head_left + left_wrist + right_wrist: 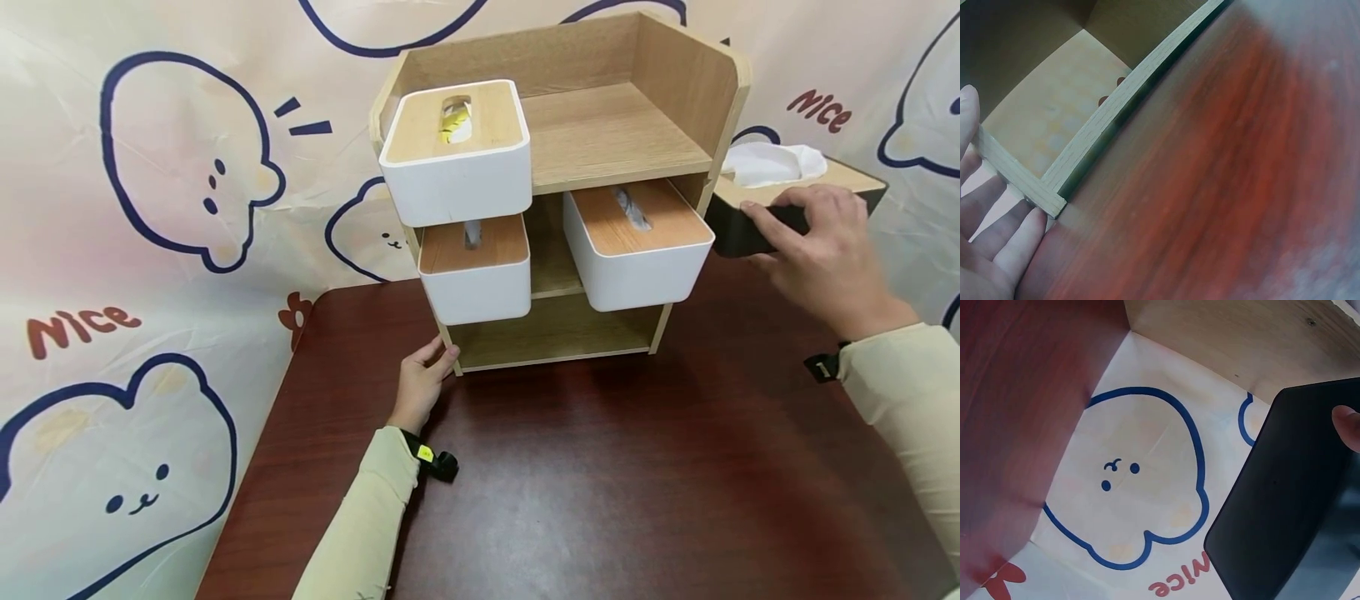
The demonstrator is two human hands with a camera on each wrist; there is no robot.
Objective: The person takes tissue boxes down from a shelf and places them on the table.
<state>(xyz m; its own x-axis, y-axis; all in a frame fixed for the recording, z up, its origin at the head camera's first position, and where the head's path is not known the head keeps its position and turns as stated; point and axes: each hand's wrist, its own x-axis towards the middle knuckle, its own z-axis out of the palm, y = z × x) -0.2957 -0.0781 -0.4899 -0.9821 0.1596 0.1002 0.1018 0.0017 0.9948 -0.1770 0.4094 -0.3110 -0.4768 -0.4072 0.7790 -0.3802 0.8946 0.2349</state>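
My right hand (828,254) holds a black tissue box (735,227) with a wooden lid, raised beside the right side of a wooden shelf unit (607,137). White tissue (772,164) sticks out of its top. The right wrist view shows the box's dark underside (1272,481) with one fingertip on it. At the unit's lower left corner, my left hand (420,385) grips the front edge of the side panel (1019,175), thumb on one face and fingers on the other.
On the unit's top left stands a white tissue box (457,187) with a wooden lid. Two more white boxes, a left one (476,287) and a right one (645,271), jut out from the middle shelf. A cartoon-printed sheet (187,333) hangs behind the dark red table (570,483).
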